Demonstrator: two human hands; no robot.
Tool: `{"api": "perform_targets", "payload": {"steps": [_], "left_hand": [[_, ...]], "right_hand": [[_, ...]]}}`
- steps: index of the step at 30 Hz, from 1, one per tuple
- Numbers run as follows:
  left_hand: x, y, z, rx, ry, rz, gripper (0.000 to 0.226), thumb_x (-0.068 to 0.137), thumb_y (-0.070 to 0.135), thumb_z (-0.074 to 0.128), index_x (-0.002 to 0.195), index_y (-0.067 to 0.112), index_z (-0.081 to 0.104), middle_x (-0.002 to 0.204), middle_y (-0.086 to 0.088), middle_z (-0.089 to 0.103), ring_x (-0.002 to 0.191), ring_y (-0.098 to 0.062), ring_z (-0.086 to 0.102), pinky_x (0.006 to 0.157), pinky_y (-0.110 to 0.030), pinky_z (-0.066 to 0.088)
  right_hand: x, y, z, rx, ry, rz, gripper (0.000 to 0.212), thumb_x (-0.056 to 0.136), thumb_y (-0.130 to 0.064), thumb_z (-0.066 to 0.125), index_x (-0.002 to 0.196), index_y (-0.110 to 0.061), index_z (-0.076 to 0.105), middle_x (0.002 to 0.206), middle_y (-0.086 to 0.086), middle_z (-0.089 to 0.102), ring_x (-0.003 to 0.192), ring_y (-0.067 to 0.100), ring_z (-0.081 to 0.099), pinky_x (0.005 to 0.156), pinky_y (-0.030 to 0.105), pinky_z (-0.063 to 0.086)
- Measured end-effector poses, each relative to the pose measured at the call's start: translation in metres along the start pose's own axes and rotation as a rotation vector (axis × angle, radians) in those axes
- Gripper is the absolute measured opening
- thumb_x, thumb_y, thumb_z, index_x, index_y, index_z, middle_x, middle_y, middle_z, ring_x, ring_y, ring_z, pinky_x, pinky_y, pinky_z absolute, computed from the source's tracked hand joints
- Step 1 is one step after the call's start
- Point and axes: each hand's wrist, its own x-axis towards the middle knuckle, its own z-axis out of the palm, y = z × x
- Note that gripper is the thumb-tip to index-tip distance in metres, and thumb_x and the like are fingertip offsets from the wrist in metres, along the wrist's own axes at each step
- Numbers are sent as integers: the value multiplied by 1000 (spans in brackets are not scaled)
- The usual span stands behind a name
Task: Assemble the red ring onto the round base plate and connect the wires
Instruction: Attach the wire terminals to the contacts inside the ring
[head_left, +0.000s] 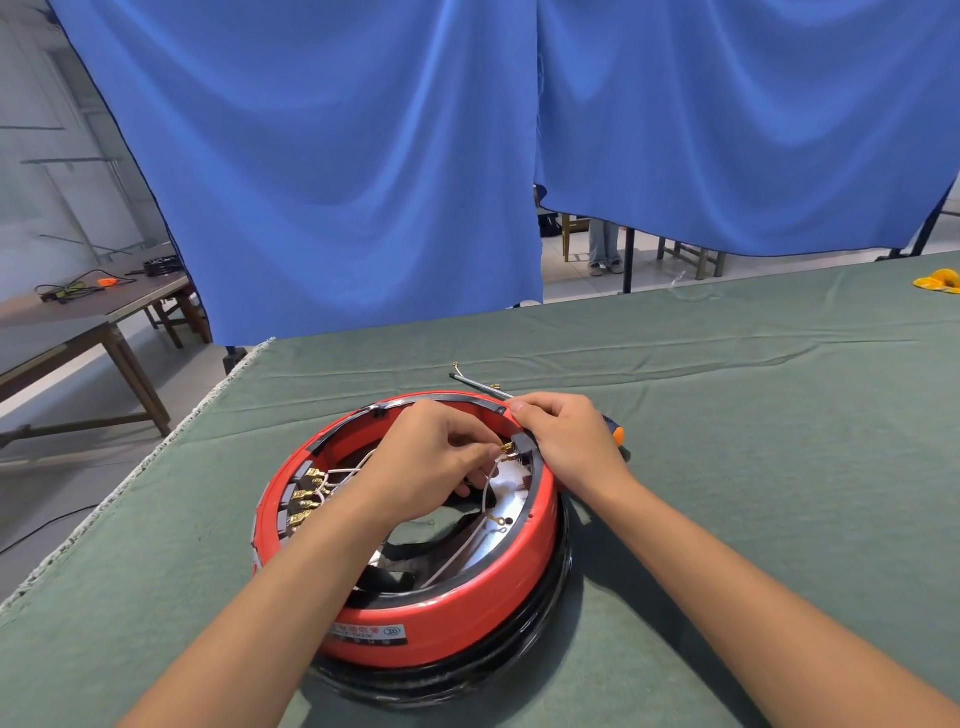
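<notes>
Bright, even daylight, strongest from the upper left. Soft shadow cast right of the red ring (415, 587) and under the forearms onto the counter (727, 415). Mild glare on metal just below the grip. Sharp centre; wide-angle bowing toward edges.
</notes>
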Motion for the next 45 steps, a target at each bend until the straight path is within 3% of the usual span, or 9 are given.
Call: {"api": "perform_targets", "payload": {"steps": [7,15,26,30,45], "left_hand": [[0,-1,0,-28,15,-22,15,88,3,61,80,8,73,65,-5,68,55,-8,61,60,-32,55],[0,1,1,-6,8,-16,16,88,4,62,79,10,73,67,-9,69,56,-13,62,56,-24,53],[0,-1,0,-36,16,-35,18,88,3,61,77,12,72,65,-4,68,54,-8,62,59,-28,55],[0,1,0,-17,9,-28,19,88,3,61,77,13,72,62,-1,67,54,-8,62,53,-20,52],[2,-2,3,31,7,-34,17,89,7,61,77,7,73,64,-8,70,56,-14,62,56,-25,52]], "right_hand": [[0,0,0,3,-5,-13,28,92,-23,54,85,-4,72,88,19,70,91,35,64,84,52,50],[0,1,0,7,-2,-9,27,93,-24,53,84,-9,74,86,13,72,89,30,66,84,50,51],[1,2,1,24,7,4,24,92,-23,55,82,-15,75,85,9,73,91,27,66,85,49,51],[0,2,1,21,9,3,25,92,-23,55,81,-12,74,84,11,73,90,29,66,85,49,51],[1,3,2,38,19,-6,27,93,-23,54,81,-8,73,86,16,72,91,32,65,85,52,51]]}}
